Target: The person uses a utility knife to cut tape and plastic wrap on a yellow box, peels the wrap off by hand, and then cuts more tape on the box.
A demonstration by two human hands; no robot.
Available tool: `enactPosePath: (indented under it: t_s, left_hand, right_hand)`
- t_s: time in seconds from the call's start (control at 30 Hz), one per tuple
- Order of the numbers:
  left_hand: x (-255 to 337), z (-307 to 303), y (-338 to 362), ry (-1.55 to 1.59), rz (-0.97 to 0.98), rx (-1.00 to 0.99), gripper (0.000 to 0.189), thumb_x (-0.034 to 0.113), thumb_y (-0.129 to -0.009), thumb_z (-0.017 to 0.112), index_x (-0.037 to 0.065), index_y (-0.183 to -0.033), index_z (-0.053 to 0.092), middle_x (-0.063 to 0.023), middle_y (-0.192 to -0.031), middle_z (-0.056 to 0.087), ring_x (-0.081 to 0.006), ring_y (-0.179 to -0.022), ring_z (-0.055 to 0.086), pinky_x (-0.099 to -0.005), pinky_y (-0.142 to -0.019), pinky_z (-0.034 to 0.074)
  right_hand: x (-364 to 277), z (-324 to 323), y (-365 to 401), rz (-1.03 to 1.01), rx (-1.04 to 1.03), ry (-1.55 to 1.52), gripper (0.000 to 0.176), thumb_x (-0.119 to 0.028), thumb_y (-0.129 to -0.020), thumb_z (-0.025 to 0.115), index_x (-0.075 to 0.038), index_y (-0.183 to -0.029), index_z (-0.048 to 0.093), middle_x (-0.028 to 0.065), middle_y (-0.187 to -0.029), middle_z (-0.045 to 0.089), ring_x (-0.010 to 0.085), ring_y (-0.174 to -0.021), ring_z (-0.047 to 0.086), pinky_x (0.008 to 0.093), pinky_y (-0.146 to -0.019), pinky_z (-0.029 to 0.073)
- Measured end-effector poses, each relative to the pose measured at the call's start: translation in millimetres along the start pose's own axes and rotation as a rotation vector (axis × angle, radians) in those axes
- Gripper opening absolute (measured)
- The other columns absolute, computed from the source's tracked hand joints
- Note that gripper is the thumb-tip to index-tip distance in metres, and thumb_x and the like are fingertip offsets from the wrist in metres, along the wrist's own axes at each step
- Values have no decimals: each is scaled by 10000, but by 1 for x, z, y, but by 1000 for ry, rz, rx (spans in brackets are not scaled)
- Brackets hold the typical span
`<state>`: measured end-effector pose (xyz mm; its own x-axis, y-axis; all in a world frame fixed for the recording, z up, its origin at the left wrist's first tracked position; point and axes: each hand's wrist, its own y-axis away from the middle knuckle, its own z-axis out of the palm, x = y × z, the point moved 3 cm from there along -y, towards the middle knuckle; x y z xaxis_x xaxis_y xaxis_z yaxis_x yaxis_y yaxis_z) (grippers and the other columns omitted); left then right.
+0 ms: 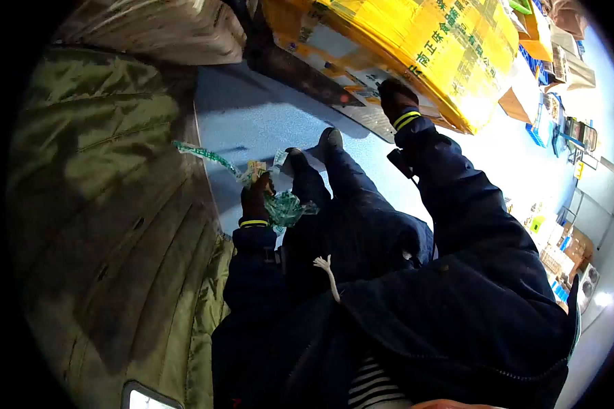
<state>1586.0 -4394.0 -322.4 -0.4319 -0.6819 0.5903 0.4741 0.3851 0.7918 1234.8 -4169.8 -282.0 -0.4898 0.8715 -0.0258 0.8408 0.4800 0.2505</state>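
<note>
My left hand [255,199] is closed on a crumpled wad of green-and-white printed packing tape [286,208]. A long twisted strip of the tape sticks out to the left, with a small brownish scrap beside my fingers. My right hand [397,99] reaches forward to the lower side of a large box [450,51] wrapped in yellow tape with dark printed characters. It seems to touch the box, but its fingers are too dark to make out. Both wrists have yellow bands.
The box rests on a dark metal platform [307,75]. A quilted olive-green cover [109,225] hangs along the left, near a wrapped bundle [150,31]. Blue floor [235,102] lies around my feet. Boxes and blue crates [540,126] stand at the right. A lit screen [150,399] shows at the bottom.
</note>
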Motion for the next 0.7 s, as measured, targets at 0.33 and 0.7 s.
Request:
enactPosePath:
  t_s: [0.33, 0.7]
  left_hand:
    - [-3, 6, -5, 14, 78, 18, 204, 205, -768, 648, 19, -832, 593, -54, -695, 581, -161, -616, 563, -301, -574, 452]
    - [-13, 1, -8, -61, 16, -6, 210, 228, -791, 634, 22, -807, 596, -47, -681, 571, -155, -642, 561, -293, -608, 444]
  right_hand:
    - [-29, 0, 49, -83, -16, -291, 264, -256, -792, 600, -104, -1007, 603, 104, -855, 633, 235, -753, 618, 362, -650, 479]
    - [7, 55, 26, 189, 524, -546, 311, -291, -811, 591, -115, -1068, 582, 38, -653, 582, 116, -506, 542, 273, -468, 439]
